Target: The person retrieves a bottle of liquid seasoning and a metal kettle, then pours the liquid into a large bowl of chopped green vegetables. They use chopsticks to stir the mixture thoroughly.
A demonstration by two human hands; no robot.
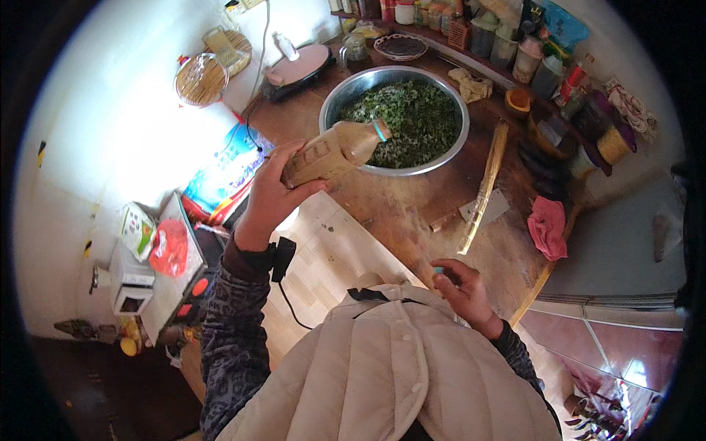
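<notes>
My left hand (281, 190) is closed around a clear plastic bottle (336, 153) with a brownish tint and a blue-green ring at its neck. The bottle lies tilted, its uncapped mouth over the near part of a large steel basin (465, 129). Chopped green leaves (411, 116) with white powder on some of them fill much of the basin. Whether anything flows from the bottle cannot be told. Near the table's front edge, my right hand (463, 289) pinches a small blue-green bottle cap (438, 270) between thumb and fingers.
The wooden table (386, 204) also bears a long split wooden stick (485, 187), a pink cloth (547, 227), a beige cloth (471, 85), a glass mug (356, 49) and a round pink-topped appliance (300, 65). Jars and bottles line the back shelf. A colourful bag (226, 165) stands at left.
</notes>
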